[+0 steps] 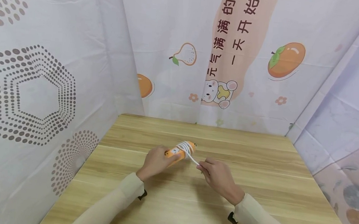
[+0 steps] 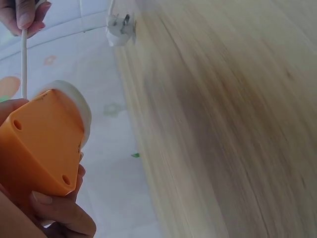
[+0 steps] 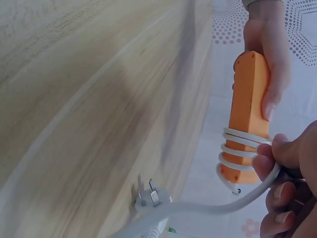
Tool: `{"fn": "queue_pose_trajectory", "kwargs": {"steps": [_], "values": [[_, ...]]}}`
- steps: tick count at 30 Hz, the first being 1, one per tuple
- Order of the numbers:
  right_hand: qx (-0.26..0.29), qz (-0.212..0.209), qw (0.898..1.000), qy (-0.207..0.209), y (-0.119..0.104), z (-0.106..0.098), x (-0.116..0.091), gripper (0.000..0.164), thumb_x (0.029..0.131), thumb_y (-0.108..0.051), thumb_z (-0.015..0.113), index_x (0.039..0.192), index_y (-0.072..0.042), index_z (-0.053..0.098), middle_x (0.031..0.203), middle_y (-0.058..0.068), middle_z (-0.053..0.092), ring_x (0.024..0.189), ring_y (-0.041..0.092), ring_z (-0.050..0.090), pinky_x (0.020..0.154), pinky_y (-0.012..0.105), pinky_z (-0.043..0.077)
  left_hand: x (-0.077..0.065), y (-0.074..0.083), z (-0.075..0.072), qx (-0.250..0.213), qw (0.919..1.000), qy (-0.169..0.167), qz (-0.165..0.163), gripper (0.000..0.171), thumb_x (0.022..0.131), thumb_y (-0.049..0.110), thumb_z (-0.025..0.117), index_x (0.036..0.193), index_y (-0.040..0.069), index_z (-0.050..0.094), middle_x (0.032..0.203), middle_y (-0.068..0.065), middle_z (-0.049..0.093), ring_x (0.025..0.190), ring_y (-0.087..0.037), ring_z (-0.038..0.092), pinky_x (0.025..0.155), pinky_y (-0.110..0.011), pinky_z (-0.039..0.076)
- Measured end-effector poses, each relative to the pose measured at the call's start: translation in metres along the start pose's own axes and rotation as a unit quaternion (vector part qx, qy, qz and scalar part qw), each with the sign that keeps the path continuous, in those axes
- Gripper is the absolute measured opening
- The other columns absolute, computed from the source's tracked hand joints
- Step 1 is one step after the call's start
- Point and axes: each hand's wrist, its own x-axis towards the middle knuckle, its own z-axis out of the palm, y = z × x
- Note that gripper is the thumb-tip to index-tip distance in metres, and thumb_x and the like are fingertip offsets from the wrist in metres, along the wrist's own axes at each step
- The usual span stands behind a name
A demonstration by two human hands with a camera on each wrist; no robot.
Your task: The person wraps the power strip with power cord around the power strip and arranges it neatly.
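Observation:
My left hand point(image 1: 155, 162) grips one end of an orange power strip point(image 3: 242, 94), held tilted above the table. White power cord point(image 1: 183, 146) is wound in several loops around the strip's far end. My right hand point(image 1: 220, 178) pinches the cord between thumb and fingers, just right of the strip, and a straight length runs between the two. In the right wrist view the cord's free part leads away from the hand, and a white plug point(image 3: 153, 198) with metal prongs shows near the table surface. The left wrist view shows the plug point(image 2: 120, 30) too, and the strip's plain orange underside.
A wood-grain table point(image 1: 250, 157) lies beneath both hands. White patterned curtains enclose it: one printed with fruit point(image 1: 286, 60) at the back, one with dotted shapes point(image 1: 29, 92) at the left, another point(image 1: 346, 112) at the right.

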Motion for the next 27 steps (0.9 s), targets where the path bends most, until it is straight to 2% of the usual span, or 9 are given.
{"fn": "queue_pose_trajectory", "kwargs": {"steps": [9,15,18,23,27], "values": [[-0.003,0.019,0.999,-0.027,-0.003,0.002,-0.004,0.011,0.091,-0.017,0.08,0.083,-0.011,0.076,0.065,-0.012,0.045,0.055,-0.001,0.033,0.048,0.018,0.032,0.0,0.004,-0.003,-0.063,0.9978,-0.009,-0.018,0.05,0.09,0.057,0.073,0.094,0.008,0.077,0.084,0.0,0.062,0.068,-0.016,0.055,0.058,-0.032,0.044],[0.013,0.025,0.998,-0.052,-0.004,0.002,-0.006,0.015,0.094,-0.017,0.077,0.08,-0.013,0.072,0.066,-0.014,0.04,0.056,0.0,0.033,0.049,0.019,0.031,0.001,0.005,-0.002,-0.11,0.9936,-0.023,-0.012,0.049,0.089,0.057,0.073,0.098,0.01,0.079,0.088,0.0,0.064,0.076,-0.017,0.055,0.063,-0.033,0.045],[0.024,0.028,0.997,-0.062,-0.004,0.002,-0.005,0.016,0.095,-0.017,0.076,0.08,-0.014,0.07,0.066,-0.014,0.038,0.057,0.0,0.033,0.05,0.02,0.031,0.0,0.007,-0.001,-0.142,0.989,-0.039,-0.014,0.047,0.09,0.057,0.072,0.097,0.011,0.079,0.087,0.0,0.064,0.075,-0.016,0.055,0.063,-0.032,0.046],[0.037,0.034,0.996,-0.073,-0.005,0.001,-0.003,0.016,0.096,-0.018,0.075,0.081,-0.014,0.07,0.067,-0.014,0.04,0.057,0.0,0.034,0.051,0.02,0.033,0.0,0.011,0.0,-0.205,0.9757,-0.07,-0.033,0.05,0.091,0.059,0.071,0.103,0.011,0.079,0.084,0.001,0.068,0.07,-0.015,0.058,0.059,-0.031,0.048],[0.046,0.039,0.995,-0.076,-0.006,0.001,-0.002,0.015,0.096,-0.019,0.075,0.082,-0.013,0.072,0.068,-0.014,0.045,0.058,0.0,0.038,0.053,0.02,0.037,-0.001,0.016,0.001,-0.212,0.9735,-0.077,-0.038,0.053,0.091,0.059,0.07,0.106,0.009,0.078,0.084,0.001,0.069,0.07,-0.015,0.06,0.059,-0.032,0.049]]}}
